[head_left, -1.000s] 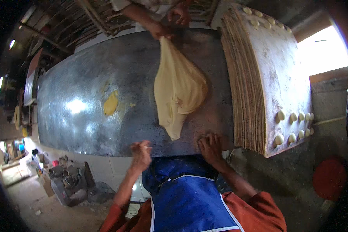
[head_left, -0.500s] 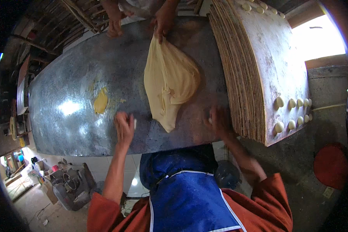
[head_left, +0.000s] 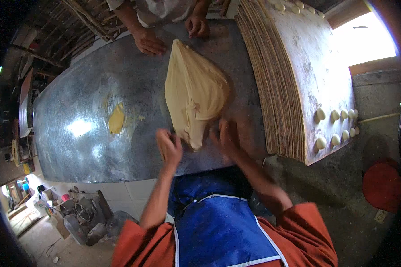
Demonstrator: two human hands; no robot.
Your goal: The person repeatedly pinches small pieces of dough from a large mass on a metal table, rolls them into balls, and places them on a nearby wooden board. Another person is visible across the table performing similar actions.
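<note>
Now the sheet of dough (head_left: 194, 91) lies wider on the grey metal counter (head_left: 75, 98) than it did half a second ago: its near tip has slid closer to the person in the blue apron (head_left: 218, 227), and its far end has spread toward the co-worker's side. The left hand (head_left: 169, 147) has moved in from well left of the dough to just beside its near tip, fingers curled and blurred, so whether they pinch the dough cannot be told. The right hand (head_left: 227, 138) has likewise shifted left to the dough's near right edge; it is motion-blurred, fingers spread loosely rather than clenched, and contact with the dough is unclear. Beyond the dough's far end, two hands of a co-worker (head_left: 149, 42) rest on the counter, one left of the dough's far tip and one just right of it, much as before. One dough sheet is on the counter, plus one small yellow smear of dough (head_left: 116, 119) to the left of the sheet, unchanged. To the right of the dough stands one stack of thin wooden boards (head_left: 272, 89), its top board carrying small dough balls (head_left: 336, 127); about nine show at the near corner and a few more at the far corner.
</note>
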